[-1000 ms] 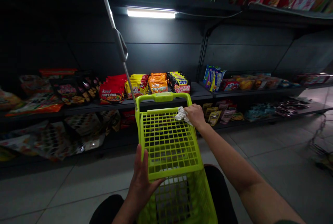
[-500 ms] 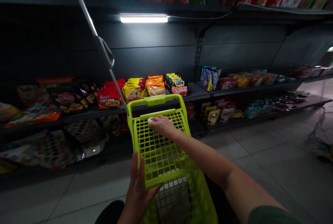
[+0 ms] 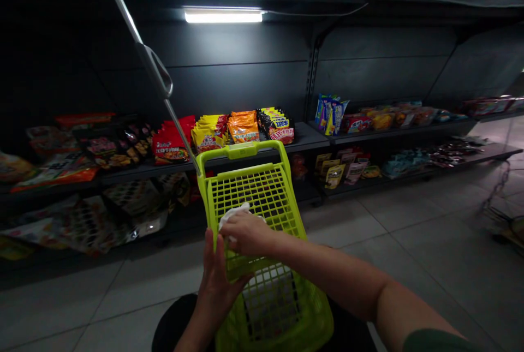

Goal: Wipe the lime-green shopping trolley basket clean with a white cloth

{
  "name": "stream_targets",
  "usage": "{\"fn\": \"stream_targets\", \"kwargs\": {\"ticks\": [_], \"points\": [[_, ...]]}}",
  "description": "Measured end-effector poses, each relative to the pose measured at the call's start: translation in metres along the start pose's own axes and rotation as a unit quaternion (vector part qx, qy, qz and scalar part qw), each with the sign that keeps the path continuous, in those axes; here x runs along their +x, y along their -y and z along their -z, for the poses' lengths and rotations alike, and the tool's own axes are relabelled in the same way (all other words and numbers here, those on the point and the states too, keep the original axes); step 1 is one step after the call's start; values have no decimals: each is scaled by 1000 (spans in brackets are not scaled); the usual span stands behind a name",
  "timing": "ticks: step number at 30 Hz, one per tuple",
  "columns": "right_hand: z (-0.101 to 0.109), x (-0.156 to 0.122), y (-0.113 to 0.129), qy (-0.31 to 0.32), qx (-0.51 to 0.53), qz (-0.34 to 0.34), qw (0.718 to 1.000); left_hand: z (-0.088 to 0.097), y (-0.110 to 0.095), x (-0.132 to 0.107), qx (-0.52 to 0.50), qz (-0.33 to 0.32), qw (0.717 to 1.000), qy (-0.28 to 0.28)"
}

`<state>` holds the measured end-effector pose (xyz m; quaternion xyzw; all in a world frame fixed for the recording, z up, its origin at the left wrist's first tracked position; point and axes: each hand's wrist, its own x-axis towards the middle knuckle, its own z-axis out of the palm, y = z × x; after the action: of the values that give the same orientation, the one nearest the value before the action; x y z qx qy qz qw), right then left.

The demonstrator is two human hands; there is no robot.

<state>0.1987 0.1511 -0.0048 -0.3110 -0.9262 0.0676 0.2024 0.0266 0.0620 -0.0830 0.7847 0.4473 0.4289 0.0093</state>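
A lime-green plastic shopping basket [image 3: 292,232] with grid sides stands tilted in front of me, its handle bar at the far end. My right hand [image 3: 245,233] is closed around a crumpled white cloth [image 3: 236,212] and presses it on the upper grid panel, near the left side. My left hand [image 3: 219,275] holds the panel's left edge, fingers upright along the outside and thumb across the lower rim. A silvery pole [image 3: 126,19] with a looped grip rises from the handle's left corner toward the upper left.
Behind the basket run dark shelves [image 3: 305,132] with red, yellow, orange and black snack packets [image 3: 244,127]. More bags lie on lower shelves at left and right. A lit tube [image 3: 223,15] hangs under the upper shelf. Pale floor tiles [image 3: 344,221] extend to the right.
My right hand has moved the white cloth down the grid panel, toward me and slightly left, close to my left hand. My left hand keeps its hold on the edge.
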Motion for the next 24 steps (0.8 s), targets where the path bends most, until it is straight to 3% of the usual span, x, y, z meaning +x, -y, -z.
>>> {"fn": "stream_targets", "kwargs": {"ticks": [1,3,9,11,15,18,21,24], "points": [[-1,-5,8,3,-7,33,999,0,1,-1,7,-9,1000,0],[5,-20,9,15,-23,37,999,1,1,-2,13,-12,1000,7],[59,-65,-47,71,-90,-177,978,7,-9,0,4,14,1000,20],[83,-81,-54,77,-104,-209,969,8,-11,1,3,18,1000,22],[136,-105,-34,80,-55,-167,981,8,-12,1,-3,31,999,21],[159,-97,-17,75,6,-143,987,7,-12,1,-12,41,999,24],[144,-61,-24,56,19,-139,989,6,-12,0,-10,43,999,20],[92,-16,-39,3,-11,-183,983,5,-12,0,-4,31,999,17]]}}
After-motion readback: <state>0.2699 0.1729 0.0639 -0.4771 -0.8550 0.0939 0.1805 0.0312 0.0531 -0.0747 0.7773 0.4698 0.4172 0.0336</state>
